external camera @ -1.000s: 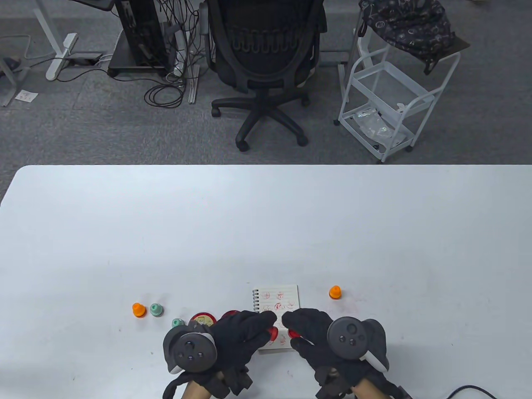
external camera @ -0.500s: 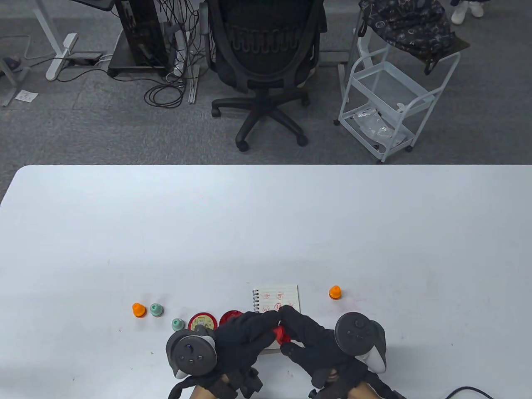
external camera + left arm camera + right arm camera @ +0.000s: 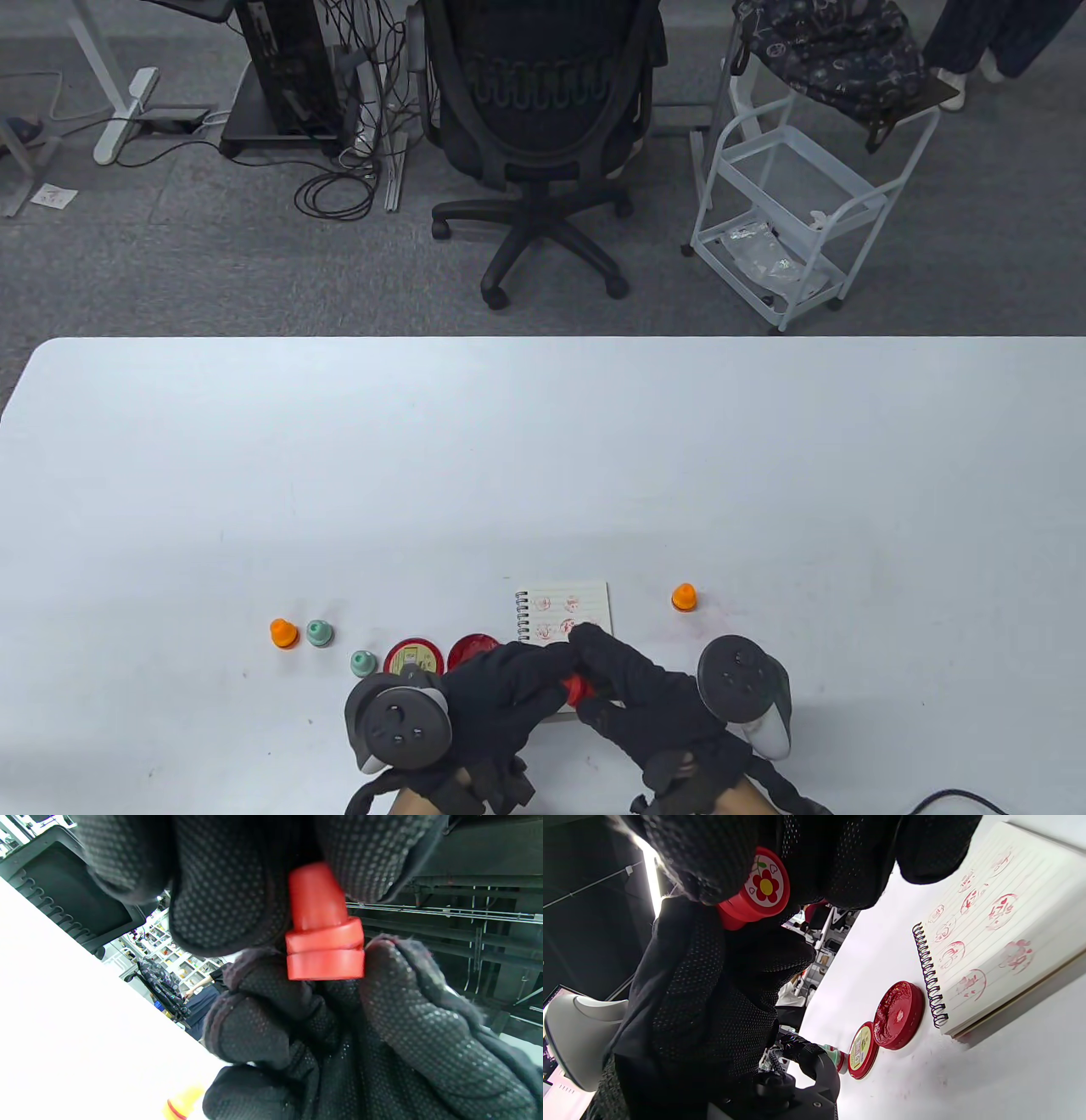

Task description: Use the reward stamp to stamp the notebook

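Both gloved hands meet over the near part of the small spiral notebook (image 3: 577, 604), which lies open with several red prints on its lined page (image 3: 1001, 925). Between them is a red reward stamp (image 3: 575, 684). My left hand (image 3: 517, 683) pinches its tapered handle (image 3: 316, 895). My right hand (image 3: 628, 679) grips the round red cap (image 3: 326, 964) at the stamp's base; the cap's flower sticker (image 3: 763, 887) shows in the right wrist view. The stamp is held off the paper, lying sideways between the fingertips.
Left of the notebook lie an open red ink pad (image 3: 472, 649) and its lid (image 3: 413, 656). Further left stand two green stamps (image 3: 318, 632) (image 3: 363, 663) and an orange stamp (image 3: 282, 632). Another orange stamp (image 3: 684, 597) stands right of the notebook.
A second ago each hand held a separate red piece a little apart. The hands have since come together and the two red pieces now sit joined between the fingertips.
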`<state>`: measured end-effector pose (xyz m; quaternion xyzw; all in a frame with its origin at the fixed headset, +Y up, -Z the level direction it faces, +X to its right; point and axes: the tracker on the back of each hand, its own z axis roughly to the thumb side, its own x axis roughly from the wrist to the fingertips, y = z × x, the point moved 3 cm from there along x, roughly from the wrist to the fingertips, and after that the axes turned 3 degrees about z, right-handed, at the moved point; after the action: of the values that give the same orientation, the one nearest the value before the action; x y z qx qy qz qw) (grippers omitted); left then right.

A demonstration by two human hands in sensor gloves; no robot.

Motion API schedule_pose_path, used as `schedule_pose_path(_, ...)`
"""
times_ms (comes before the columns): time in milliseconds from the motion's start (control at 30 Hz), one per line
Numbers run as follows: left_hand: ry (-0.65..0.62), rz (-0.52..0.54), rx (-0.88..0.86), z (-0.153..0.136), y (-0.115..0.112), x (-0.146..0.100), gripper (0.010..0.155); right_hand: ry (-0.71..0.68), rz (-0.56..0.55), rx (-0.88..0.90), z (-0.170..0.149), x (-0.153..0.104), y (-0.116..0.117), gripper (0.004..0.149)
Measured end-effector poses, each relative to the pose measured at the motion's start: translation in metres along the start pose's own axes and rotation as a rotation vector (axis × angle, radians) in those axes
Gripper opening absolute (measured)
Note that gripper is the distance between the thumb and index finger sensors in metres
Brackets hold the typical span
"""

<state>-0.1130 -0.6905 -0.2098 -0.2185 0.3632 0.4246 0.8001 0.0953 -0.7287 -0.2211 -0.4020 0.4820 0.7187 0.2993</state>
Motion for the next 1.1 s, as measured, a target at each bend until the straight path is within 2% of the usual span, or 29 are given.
schedule_pose_path(433,-0.016,-0.064,0.037,0.002,-0.004,0.001,0.046,0.021,0.028,-0.024,0.0,0.0,0.003,0.074)
schedule_pose_path(833,-0.018,-0.118,0.034,0.001,-0.01,0.0,0.046,0.043,0.101,0.002,-0.004,0.002,0.004,0.074)
schedule_pose_path(967,-0.029,-0.11,0.043,0.003,-0.006,0.0,0.046,0.033,0.062,0.026,0.0,0.001,-0.003,0.074)
schedule_pose_path(1100,-0.059,-0.088,0.137,0.007,0.009,0.0,0.046,0.021,-0.002,-0.05,0.004,-0.004,-0.016,0.071)
